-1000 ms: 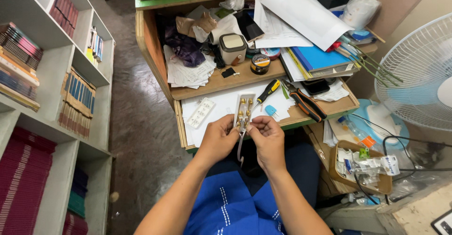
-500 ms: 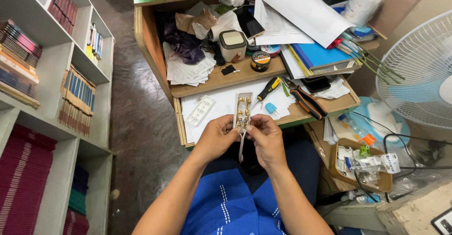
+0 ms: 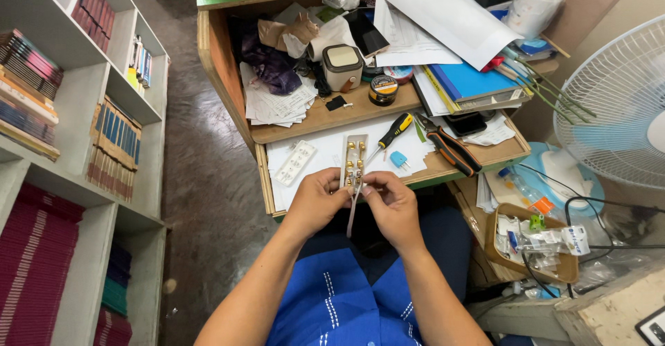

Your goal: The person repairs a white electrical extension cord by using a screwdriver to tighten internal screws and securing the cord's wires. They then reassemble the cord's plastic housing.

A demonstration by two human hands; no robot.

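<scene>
Gripping a socket strip base (image 3: pixel 354 160) between left hand (image 3: pixel 317 200) and right hand (image 3: pixel 391 204), wire (image 3: pixel 351 216) dangling below

Lower end of open socket strip (image 3: pixel 355 160) hidden behind fingers (image 3: pixel 346 188) of both hands; grip on it not readable. Cable (image 3: pixel 351 214) below strip: end tucked under right hand (image 3: pixel 393 206). Brass parts inside strip too small to tell. Fan (image 3: pixel 616 103) cut off by right frame edge. Bookshelf (image 3: pixel 66 110) cut by left edge. Counter (image 3: pixel 325 114) back mostly buried under papers (image 3: pixel 443 20).
</scene>
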